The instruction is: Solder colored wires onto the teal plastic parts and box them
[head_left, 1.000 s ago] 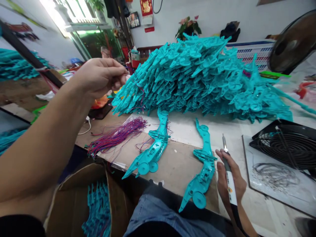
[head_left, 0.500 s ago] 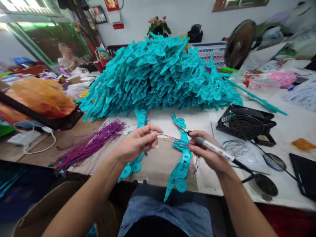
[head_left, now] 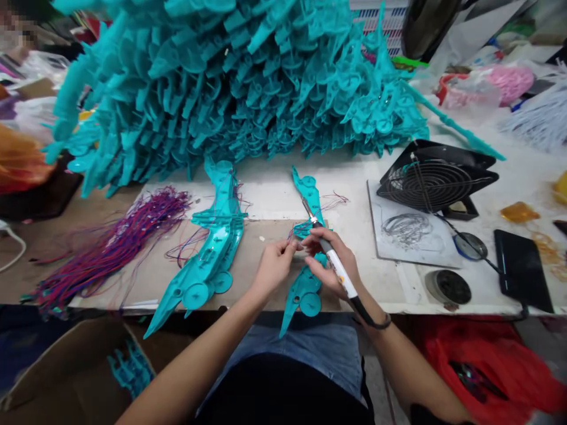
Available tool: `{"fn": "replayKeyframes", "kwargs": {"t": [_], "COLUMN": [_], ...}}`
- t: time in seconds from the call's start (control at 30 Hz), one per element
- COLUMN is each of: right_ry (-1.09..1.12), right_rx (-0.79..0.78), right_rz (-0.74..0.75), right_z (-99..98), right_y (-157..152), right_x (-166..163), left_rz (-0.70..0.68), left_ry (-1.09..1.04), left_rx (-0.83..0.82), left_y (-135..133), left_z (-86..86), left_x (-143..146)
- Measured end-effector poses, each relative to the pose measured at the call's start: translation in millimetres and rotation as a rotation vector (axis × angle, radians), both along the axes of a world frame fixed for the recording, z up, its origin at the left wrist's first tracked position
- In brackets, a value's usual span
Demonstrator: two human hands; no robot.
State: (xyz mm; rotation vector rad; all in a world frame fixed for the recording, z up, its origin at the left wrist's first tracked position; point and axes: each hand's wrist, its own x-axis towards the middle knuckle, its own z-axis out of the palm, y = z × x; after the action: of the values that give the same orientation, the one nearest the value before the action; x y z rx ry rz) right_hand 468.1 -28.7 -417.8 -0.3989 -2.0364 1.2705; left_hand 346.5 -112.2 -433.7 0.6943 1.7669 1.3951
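My right hand (head_left: 330,265) is closed around a white-handled soldering iron (head_left: 336,268), its tip pointing up-left over a teal plastic part (head_left: 305,283) lying on the table edge. My left hand (head_left: 274,265) is pinched on thin wires at the middle of that same part, fingertips almost touching my right hand. A second teal plastic part (head_left: 212,248) with wires lies just to the left. Behind both rises a big heap of teal plastic parts (head_left: 230,82).
A bundle of red and purple wires (head_left: 110,248) lies at left. A black fan grille (head_left: 432,180), coiled solder wire (head_left: 405,227), a round tin (head_left: 447,286) and a black slab (head_left: 522,268) sit at right. A cardboard box (head_left: 66,378) holding teal parts stands at lower left.
My left hand came down from high on the left with wires and now meets my right hand over the right teal part. The right hand with the iron moved up onto that part.
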Motion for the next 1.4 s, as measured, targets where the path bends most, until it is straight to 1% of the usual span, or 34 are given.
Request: {"fn": "replayKeyframes", "kwargs": {"t": [0.1,0.17,0.23,0.3,0.37,0.47,0.53,0.63,0.87,1.07,1.13,1.2,1.27,1.3,1.33,1.4], "right_ry": [0.001,0.012,0.037,0.055,0.042,0.001,-0.021,-0.041,-0.062,-0.095,-0.094,-0.082,-0.076,-0.073,-0.071,-0.065], "right_rx": [-0.088,-0.153,-0.236,-0.292,-0.292,-0.233,-0.193,-0.154,-0.108,0.02,0.044,0.027,-0.018,-0.036,-0.046,-0.054], "right_rz": [-0.108,-0.193,-0.237,-0.245,-0.234,-0.22,-0.211,-0.199,-0.163,-0.19,-0.222,-0.257,-0.278,-0.281,-0.281,-0.28], "right_z": [-8.0,-9.4,-9.6,-10.2,-11.9,-15.6,-17.6,-19.0,-17.5,-14.1,-14.7,-16.5,-18.5,-19.3,-19.9,-20.6], "right_y": [-16,-18,-17,-15,-12,-9,-9,-9,-13,-15,-16,-16,-17,-17,-17,-17], "right_x": [8,8,9,10,13,18,20,22,26,25,24,23,22,22,22,22], "left_rz": [-0.049,-0.107,-0.232,-0.379,-0.492,-0.605,-0.663,-0.718,-0.742,-0.767,-0.751,-0.656,-0.519,-0.472,-0.455,-0.479], "left_ry": [0.097,0.232,0.396,0.558,0.692,0.859,0.942,1.013,1.059,1.102,1.105,1.083,0.966,0.858,0.727,0.473], "left_rx": [-0.012,-0.047,-0.083,-0.128,-0.194,-0.326,-0.386,-0.432,-0.487,-0.488,-0.46,-0.34,-0.137,-0.046,0.017,0.048], "left_y": [0,-3,-7,-11,-15,-17,-16,-13,-11,-11,-13,-17,-18,-18,-17,-12], "left_z": [-4.3,-5.1,-3.4,0.9,7.2,16.1,19.2,19.9,21.9,18.7,20.6,25.3,30.8,32.9,34.1,33.4], "left_x": [3,4,4,2,0,-3,-4,-5,-8,-9,-10,-11,-12,-12,-12,-12]}}
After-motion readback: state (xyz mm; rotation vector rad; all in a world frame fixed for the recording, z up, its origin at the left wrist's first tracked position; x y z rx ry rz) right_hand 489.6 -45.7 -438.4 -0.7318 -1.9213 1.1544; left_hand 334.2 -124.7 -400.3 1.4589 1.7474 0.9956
